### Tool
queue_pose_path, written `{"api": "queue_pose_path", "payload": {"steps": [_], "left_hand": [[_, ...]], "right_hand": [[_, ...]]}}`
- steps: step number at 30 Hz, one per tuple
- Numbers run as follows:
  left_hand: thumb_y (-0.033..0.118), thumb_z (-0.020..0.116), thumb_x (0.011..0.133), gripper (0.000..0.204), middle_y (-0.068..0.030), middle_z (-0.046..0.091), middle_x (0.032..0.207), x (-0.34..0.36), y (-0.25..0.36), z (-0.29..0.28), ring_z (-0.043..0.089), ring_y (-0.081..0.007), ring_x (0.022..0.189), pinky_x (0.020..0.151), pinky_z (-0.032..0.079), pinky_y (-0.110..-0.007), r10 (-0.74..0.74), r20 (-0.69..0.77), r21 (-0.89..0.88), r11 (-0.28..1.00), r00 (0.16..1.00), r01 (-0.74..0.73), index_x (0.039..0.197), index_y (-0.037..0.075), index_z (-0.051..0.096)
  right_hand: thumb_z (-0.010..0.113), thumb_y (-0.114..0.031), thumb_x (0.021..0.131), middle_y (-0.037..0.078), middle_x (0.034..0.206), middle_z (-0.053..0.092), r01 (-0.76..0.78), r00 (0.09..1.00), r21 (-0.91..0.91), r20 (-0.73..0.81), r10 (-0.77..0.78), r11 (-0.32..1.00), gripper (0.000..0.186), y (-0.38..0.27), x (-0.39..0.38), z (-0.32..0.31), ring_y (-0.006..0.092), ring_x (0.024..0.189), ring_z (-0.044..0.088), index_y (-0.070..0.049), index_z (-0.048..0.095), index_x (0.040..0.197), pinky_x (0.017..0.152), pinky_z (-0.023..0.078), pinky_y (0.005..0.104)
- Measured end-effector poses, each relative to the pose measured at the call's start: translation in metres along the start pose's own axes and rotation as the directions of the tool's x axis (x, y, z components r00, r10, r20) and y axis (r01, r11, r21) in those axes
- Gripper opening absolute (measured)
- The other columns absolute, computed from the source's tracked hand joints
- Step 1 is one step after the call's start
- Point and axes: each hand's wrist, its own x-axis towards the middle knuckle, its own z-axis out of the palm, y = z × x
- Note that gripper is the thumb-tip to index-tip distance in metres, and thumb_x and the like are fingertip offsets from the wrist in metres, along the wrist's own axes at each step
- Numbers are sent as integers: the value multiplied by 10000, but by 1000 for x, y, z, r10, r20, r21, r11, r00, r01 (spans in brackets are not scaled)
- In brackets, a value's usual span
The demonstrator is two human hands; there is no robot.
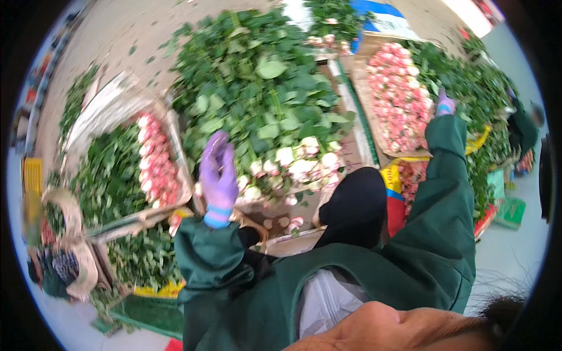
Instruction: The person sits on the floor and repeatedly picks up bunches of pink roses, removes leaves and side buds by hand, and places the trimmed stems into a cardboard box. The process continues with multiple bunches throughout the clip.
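My left hand (219, 175), in a purple glove, is raised beside a large heap of leafy rose stems (252, 82). Its fingers point up and the palm holds nothing. White and pale pink rose heads (298, 164) lie at the near end of that heap, just right of this hand. My right arm stretches far to the right. The gloved right hand (445, 104) is at the leaves beside a long bundle of pink and white roses (398, 93). One finger there sticks out straight; the others are partly hidden, and I see nothing held.
Another pink rose bundle (157, 161) lies in wrapping on the left, with leafy stems beside it. A green crate (146, 313) stands at lower left and a yellow crate (32, 175) farther left. Other people (524, 126) are at the right and left edges. Loose leaves dot the floor.
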Motion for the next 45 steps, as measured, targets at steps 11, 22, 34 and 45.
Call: {"api": "queue_pose_path", "payload": {"steps": [11, 22, 34, 45], "left_hand": [[23, 542, 962, 326, -109, 614, 1175, 20, 10, -38, 596, -144, 951, 849, 495, -270, -60, -304, -354, 934, 951, -55, 1282, -33, 519], [48, 553, 968, 342, -99, 602, 1209, 10, 16, -44, 583, -140, 1067, 918, 477, -256, -57, -225, -349, 937, 973, -26, 1302, -20, 518], [66, 525, 987, 318, -89, 621, 1175, 9, 8, -64, 607, -120, 879, 742, 498, -234, -19, -322, -329, 940, 947, -93, 1297, -2, 514], [67, 523, 990, 301, -93, 617, 1178, 4, 4, -62, 593, -117, 867, 733, 498, -231, 9, -288, -358, 926, 958, -116, 1280, -12, 520]], "right_hand": [[520, -511, 902, 186, 1110, 682, 937, 248, -247, 968, 27, 248, 523, -60, -406, 181, 339, 1037, 655, -53, 690, 1089, 900, 509, 442], [569, -391, 884, 271, 1151, 642, 810, 412, -360, 911, -12, 462, 460, -22, -426, 196, 399, 1070, 630, -6, 651, 1122, 934, 496, 453], [604, -251, 951, -13, 928, 651, -421, 70, 263, 964, -258, 868, 283, -186, -394, 117, 50, 608, 547, -86, 643, 1179, 501, 427, 200], [638, -332, 933, 21, 715, 576, 301, 358, 173, 891, -279, 938, 302, 16, -499, 48, 135, 641, 502, -38, 620, 869, 617, 442, 333]]}}
